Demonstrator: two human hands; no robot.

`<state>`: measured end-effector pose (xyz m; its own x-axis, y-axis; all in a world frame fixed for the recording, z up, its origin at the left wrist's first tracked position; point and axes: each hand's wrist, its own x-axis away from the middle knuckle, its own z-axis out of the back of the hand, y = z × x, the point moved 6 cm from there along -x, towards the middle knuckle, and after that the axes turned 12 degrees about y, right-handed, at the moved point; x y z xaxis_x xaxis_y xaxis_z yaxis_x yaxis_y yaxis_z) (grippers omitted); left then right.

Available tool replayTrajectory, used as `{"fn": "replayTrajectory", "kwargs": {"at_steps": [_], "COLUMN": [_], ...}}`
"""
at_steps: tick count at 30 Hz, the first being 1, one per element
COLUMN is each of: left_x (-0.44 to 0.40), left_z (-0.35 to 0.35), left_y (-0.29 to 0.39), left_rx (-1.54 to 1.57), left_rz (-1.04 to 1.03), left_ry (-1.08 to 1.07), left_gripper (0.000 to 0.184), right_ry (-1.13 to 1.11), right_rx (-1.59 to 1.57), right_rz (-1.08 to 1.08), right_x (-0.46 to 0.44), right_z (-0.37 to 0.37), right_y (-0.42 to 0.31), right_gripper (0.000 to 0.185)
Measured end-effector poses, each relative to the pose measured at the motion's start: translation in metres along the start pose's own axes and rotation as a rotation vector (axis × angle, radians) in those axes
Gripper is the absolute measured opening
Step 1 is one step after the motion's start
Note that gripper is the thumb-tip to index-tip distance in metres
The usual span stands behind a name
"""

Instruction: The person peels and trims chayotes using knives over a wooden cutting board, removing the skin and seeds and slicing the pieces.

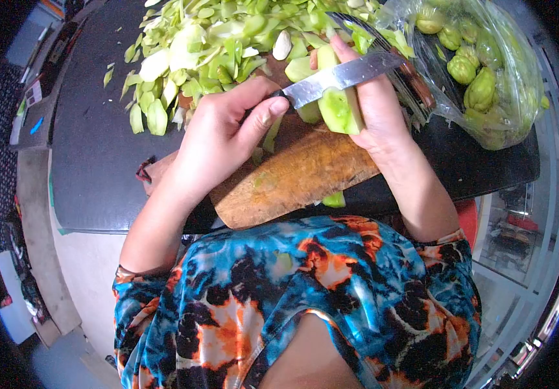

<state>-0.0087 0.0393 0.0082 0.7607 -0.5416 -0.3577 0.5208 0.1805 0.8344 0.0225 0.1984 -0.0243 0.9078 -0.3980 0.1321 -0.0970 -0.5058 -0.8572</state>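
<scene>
My left hand [231, 123] is closed around the black handle of a knife [305, 91]. Its shiny blade reaches to the right across a peeled, pale green chayote [342, 111]. The chayote sits in the grip of my right hand [380, 107], with the fingers behind it and partly hidden by the blade. Below both hands lies a wooden cutting board [292, 185], tilted on the table. A large heap of pale green chayote slices [195, 55] spreads beyond my hands, with a whitish seed [282, 45] on it.
A clear plastic bag [513, 117] with several whole chayotes [464, 68] stands at the right. A second blade with a brown handle [417, 84] lies between bag and heap. The black tabletop [91, 142] ends close to my body. One green piece [334, 200] lies near its front edge.
</scene>
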Motion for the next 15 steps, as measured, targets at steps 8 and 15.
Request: {"fn": "replayTrajectory", "kwargs": {"at_steps": [8,15], "left_x": [0.004,0.006], "left_z": [-0.003,-0.012], "left_y": [-0.001,0.004], "left_rx": [-0.065,0.008], "left_rz": [0.078,0.035], "left_ry": [-0.137,-0.137], "left_gripper": [0.028,0.025], "right_ry": [0.059,0.113], "right_rx": [0.0,0.143], "right_rz": [-0.066,-0.01], "right_x": [0.004,0.005], "right_z": [-0.002,-0.008], "right_y": [0.005,-0.004], "right_gripper": [0.024,0.036]}}
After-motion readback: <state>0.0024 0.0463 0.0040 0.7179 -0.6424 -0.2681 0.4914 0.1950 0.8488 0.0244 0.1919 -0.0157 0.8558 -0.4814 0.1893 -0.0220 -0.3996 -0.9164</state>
